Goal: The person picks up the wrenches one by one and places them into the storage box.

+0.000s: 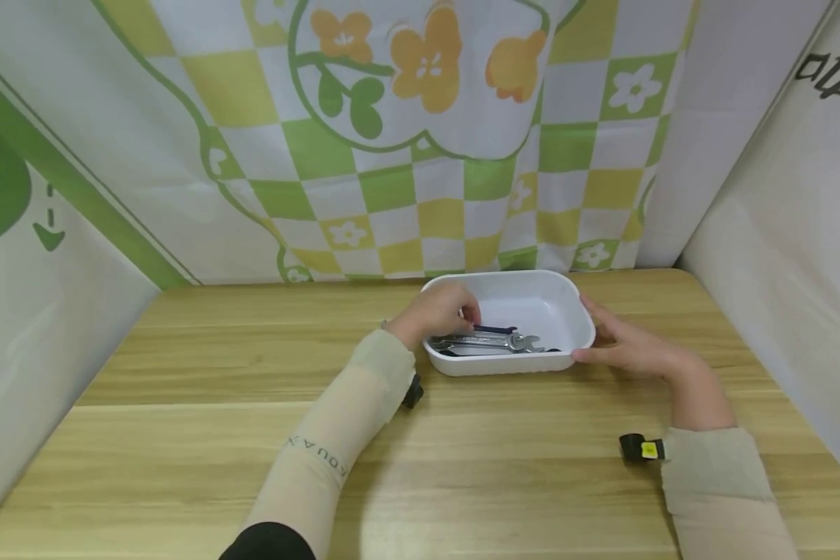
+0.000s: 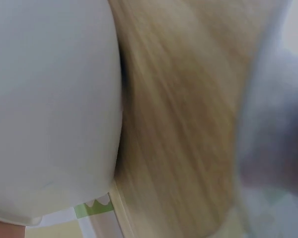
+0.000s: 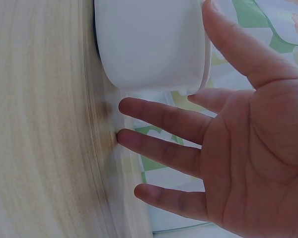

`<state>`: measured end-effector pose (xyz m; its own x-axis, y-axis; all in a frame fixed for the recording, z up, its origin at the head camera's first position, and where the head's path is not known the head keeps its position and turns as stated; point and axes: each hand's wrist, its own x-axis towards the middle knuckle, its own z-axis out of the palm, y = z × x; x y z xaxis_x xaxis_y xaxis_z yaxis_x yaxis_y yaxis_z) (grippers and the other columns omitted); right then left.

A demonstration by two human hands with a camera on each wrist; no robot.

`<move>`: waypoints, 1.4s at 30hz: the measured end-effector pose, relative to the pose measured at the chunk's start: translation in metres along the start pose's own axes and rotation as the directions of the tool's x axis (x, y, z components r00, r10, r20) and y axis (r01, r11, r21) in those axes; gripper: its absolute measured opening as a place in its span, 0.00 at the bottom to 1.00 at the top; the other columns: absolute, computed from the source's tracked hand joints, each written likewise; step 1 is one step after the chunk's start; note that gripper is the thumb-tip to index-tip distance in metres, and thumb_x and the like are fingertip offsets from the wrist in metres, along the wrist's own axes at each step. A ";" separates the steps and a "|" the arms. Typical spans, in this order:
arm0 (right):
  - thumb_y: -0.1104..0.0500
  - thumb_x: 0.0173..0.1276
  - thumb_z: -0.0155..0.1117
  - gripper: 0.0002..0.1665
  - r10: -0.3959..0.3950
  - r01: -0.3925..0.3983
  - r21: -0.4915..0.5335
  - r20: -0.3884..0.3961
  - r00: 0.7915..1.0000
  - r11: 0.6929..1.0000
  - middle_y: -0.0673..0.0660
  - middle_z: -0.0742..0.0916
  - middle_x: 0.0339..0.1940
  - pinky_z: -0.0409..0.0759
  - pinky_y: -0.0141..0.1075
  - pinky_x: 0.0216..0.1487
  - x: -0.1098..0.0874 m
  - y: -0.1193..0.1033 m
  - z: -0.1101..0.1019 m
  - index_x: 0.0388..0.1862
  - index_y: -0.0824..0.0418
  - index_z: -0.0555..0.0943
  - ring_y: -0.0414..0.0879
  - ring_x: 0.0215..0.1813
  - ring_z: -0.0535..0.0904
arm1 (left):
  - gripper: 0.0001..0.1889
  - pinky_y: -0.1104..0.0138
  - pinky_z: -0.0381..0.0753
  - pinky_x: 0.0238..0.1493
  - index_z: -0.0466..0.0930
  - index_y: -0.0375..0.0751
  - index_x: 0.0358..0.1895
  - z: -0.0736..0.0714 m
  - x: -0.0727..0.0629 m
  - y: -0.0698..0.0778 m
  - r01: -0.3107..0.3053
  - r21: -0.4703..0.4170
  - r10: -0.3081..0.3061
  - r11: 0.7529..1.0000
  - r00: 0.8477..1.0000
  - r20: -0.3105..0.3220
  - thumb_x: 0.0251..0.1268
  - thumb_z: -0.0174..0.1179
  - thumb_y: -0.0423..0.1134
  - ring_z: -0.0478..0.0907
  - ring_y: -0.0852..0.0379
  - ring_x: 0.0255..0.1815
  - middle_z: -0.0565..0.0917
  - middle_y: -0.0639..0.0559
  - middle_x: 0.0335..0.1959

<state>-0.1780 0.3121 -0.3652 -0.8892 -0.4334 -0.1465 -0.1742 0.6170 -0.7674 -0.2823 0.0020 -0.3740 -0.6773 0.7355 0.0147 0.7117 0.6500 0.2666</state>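
A white oblong tray (image 1: pixel 507 365) stands at the table's back edge, holding several silver wrenches (image 1: pixel 493 341) along its near side. My left hand (image 1: pixel 439 311) reaches in over the tray's left end with fingers curled, and a small dark wrench (image 1: pixel 495 330) sticks out rightward from its fingertips. It lies just behind the silver ones. At the tray's right end is my right hand (image 1: pixel 626 342), thumb touching the near corner of the rim. In the right wrist view its fingers (image 3: pixel 161 153) are straight and spread, mostly below the white tray (image 3: pixel 151 44). The left wrist view hides the left fingers.
The wooden table (image 1: pixel 504 451) extends in front of the tray. Behind it hangs a checked, flowered cloth (image 1: pixel 406 187). White cloth panels (image 1: pixel 798 249) close off both sides. A small black camera (image 1: pixel 640 449) sits at the right wrist.
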 end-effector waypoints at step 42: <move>0.54 0.70 0.66 0.60 -0.006 0.006 0.007 0.003 1.000 1.000 0.73 0.50 0.80 0.60 0.65 0.69 0.000 -0.002 -0.001 0.82 0.58 0.33 0.70 0.69 0.70 | 0.07 0.66 0.79 0.53 0.87 0.39 0.43 -0.006 -0.005 -0.006 -0.080 -0.190 0.080 0.979 0.997 -0.005 0.67 0.61 0.34 0.84 0.54 0.45 0.88 0.48 0.42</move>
<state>-0.1776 0.3116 -0.3635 -0.8870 -0.4390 -0.1433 -0.1767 0.6094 -0.7729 -0.2839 -0.0068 -0.3702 -0.6189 0.7844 0.0412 0.7150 0.5409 0.4428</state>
